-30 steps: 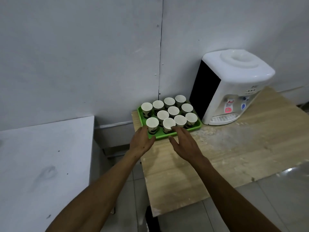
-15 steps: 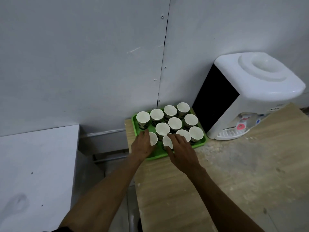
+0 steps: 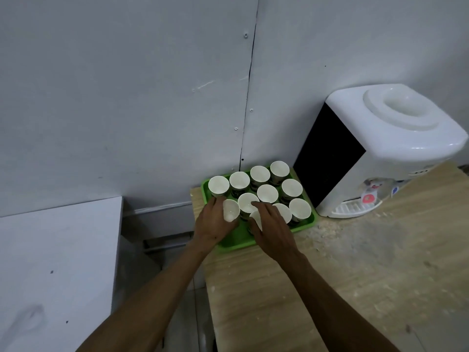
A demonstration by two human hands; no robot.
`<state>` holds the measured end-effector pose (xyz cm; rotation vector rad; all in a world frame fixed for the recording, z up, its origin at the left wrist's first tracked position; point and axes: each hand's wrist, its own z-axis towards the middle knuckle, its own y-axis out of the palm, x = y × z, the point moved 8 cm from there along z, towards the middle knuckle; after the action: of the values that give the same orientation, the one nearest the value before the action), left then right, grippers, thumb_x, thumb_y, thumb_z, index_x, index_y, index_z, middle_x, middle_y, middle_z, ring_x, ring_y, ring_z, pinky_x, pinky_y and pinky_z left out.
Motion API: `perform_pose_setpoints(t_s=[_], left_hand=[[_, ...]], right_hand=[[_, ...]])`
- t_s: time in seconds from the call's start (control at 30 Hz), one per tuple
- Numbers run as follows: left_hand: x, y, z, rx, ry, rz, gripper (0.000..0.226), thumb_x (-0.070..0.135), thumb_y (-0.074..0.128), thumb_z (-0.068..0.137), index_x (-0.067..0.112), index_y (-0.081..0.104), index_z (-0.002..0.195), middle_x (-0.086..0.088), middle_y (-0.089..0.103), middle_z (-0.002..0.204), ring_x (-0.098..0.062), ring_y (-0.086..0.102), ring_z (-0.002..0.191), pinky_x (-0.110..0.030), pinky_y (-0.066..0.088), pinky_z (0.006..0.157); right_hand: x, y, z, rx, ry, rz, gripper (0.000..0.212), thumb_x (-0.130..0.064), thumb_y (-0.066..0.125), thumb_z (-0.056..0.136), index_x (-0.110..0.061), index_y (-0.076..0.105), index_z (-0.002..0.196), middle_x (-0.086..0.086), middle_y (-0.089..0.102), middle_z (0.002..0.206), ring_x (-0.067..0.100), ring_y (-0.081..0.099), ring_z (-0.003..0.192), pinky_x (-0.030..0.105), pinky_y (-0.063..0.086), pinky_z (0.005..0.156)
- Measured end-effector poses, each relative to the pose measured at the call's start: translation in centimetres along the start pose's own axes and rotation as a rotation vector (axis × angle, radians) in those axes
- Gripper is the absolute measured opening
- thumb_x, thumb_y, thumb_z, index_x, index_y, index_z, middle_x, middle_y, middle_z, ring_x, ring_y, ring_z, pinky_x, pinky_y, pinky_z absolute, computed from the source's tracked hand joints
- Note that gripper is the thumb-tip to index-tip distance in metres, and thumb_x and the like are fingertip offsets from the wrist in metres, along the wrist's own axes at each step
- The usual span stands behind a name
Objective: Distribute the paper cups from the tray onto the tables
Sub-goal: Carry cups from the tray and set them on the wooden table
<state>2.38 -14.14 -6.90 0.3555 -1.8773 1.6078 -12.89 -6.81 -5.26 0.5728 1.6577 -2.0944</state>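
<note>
Left hand (image 3: 213, 222) wrapped around a tilted paper cup (image 3: 231, 210); right hand (image 3: 272, 226) closed on another cup (image 3: 256, 218). Beyond the fingers, more cups upright on the green tray (image 3: 234, 243), on the wooden table (image 3: 330, 275). Further right, a water dispenser (image 3: 380, 148).

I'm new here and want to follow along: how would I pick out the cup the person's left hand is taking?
Find the white water dispenser on the wooden table; the green tray of paper cups sits just left of it, against the wall. At the tray's near left, the left hand wraps one cup. Unlike its upright neighbours, it is tilted.
</note>
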Motion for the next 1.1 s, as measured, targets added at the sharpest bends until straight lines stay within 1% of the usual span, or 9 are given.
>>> perform_pose_setpoints(t_s=[0.1,0.2,0.3,0.37,0.5,0.7,0.87,1.0,1.1], left_hand=[[1.6,-2.9,-1.0,0.052,0.036,-0.054,0.066,0.038,0.081,0.073,0.016,0.056,0.131,-0.006,0.06,0.127,-0.027,0.056,0.118,-0.036,0.047,0.088],[3.4,-5.7,-2.3,0.089,0.086,-0.073,0.071,0.038,0.083,0.072,0.017,0.056,0.134,-0.003,0.059,0.129,-0.024,0.055,0.12,-0.029,0.042,0.092],[5.3,-8.3,-4.7,0.143,0.147,-0.103,0.073,0.046,0.082,0.068,0.019,0.059,0.132,0.001,0.061,0.125,-0.02,0.059,0.115,-0.025,0.042,0.091],[6.4,-9.7,-6.5,0.171,0.181,-0.129,0.076,0.058,0.074,0.063,0.022,0.061,0.128,0.005,0.063,0.122,-0.016,0.061,0.111,-0.032,0.047,0.095],[8.0,-12.0,-11.0,0.244,0.197,-0.193,0.074,0.06,0.082,0.062,0.025,0.058,0.124,0.012,0.066,0.114,-0.008,0.062,0.103,-0.033,0.052,0.089],[8.8,-14.3,-19.6,0.333,0.149,-0.269,0.074,0.051,0.09,0.062,0.024,0.057,0.123,0.018,0.063,0.107,0.0,0.061,0.098,-0.018,0.053,0.085],[6.7,-15.9,-28.4,0.402,0.023,-0.508,0.065,0.036,0.095,0.063,0.027,0.064,0.119,0.015,0.071,0.112,-0.001,0.065,0.107,-0.019,0.054,0.091],[4.0,-18.3,-36.1,0.461,-0.057,-0.637,0.059,0.022,0.093,0.067,0.025,0.066,0.12,0.012,0.072,0.114,-0.002,0.066,0.109,-0.023,0.055,0.093],[1.4,-20.6,-41.3,0.515,-0.121,-0.707,0.065,0.019,0.093,0.067,0.023,0.064,0.125,0.012,0.07,0.117,0.001,0.064,0.111,-0.022,0.054,0.095]], right_hand=[[-0.2,-0.2,0.3,0.051,0.137,0.191,0.042,-0.037,0.047,0.098,-0.01,0.056,0.128,0.005,0.061,0.125,0.023,0.054,0.115,0.036,0.044,0.096],[0.0,-0.7,0.1,0.094,0.436,0.508,0.03,-0.034,0.055,0.1,-0.012,0.061,0.12,0.002,0.066,0.113,0.02,0.06,0.106,0.031,0.044,0.085],[-1.2,0.0,-1.5,-0.012,0.745,0.967,0.032,-0.04,0.051,0.103,-0.015,0.063,0.118,0.003,0.07,0.109,0.019,0.065,0.098,0.031,0.048,0.077],[-3.2,0.2,-2.7,-0.114,0.834,1.222,0.042,-0.049,0.046,0.102,-0.013,0.062,0.119,0.007,0.072,0.106,0.02,0.067,0.094,0.034,0.049,0.074],[-7.6,-1.0,-5.3,-0.261,0.774,1.437,0.054,-0.061,0.049,0.096,-0.012,0.068,0.11,0.011,0.073,0.103,0.028,0.066,0.103,0.041,0.052,0.087],[-13.0,-2.7,-10.3,-0.388,0.66,1.514,0.061,-0.066,0.057,0.089,-0.019,0.069,0.126,0.006,0.072,0.11,0.023,0.064,0.108,0.043,0.05,0.104],[-18.3,-2.7,-16.1,-0.514,0.661,1.598,0.062,-0.058,0.059,0.092,-0.007,0.067,0.126,0.011,0.073,0.097,0.024,0.068,0.093,0.036,0.059,0.084],[-24.2,-1.0,-20.6,-0.658,0.606,1.598,0.065,-0.06,0.059,0.09,-0.005,0.068,0.124,0.014,0.071,0.101,0.027,0.066,0.096,0.047,0.045,0.108],[-28.9,0.6,-23.6,-0.758,0.543,1.56,0.072,-0.063,0.058,0.089,-0.003,0.065,0.128,0.015,0.07,0.108,0.028,0.064,0.098,0.045,0.045,0.104]])
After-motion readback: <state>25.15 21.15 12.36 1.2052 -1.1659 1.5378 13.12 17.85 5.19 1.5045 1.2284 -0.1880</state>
